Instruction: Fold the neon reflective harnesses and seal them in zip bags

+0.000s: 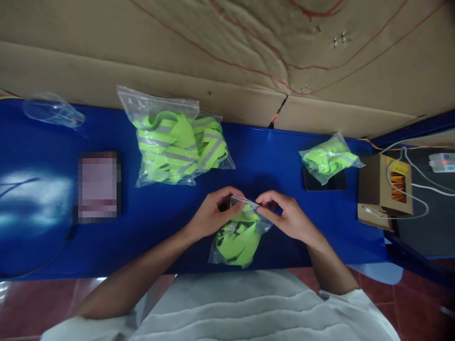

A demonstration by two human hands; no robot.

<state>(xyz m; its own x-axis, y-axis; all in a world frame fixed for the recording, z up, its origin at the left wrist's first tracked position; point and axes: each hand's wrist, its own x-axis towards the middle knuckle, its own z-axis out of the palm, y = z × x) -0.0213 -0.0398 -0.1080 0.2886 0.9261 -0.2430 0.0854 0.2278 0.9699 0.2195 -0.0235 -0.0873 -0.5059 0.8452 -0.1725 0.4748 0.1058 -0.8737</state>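
Observation:
A clear zip bag [239,239] with a folded neon-yellow reflective strap inside hangs near the front edge of the blue table. Its top edge is pinched on the left by my left hand [217,213], thumb in front and fingers behind. My right hand [284,215] pinches the right end of the same top edge between thumb and index finger. Behind my left hand lie a large zip bag [167,147] and a smaller zip bag [211,142], both filled with similar yellow straps with grey bands.
Another bag of yellow strap [329,156] lies partly on a black phone-like slab [325,180] at right. Beyond it stands a cardboard box [384,184] with a white cable. At left are a blurred-out rectangular item [98,187] and a clear plastic cup [53,110]. Cardboard [241,90] walls the back.

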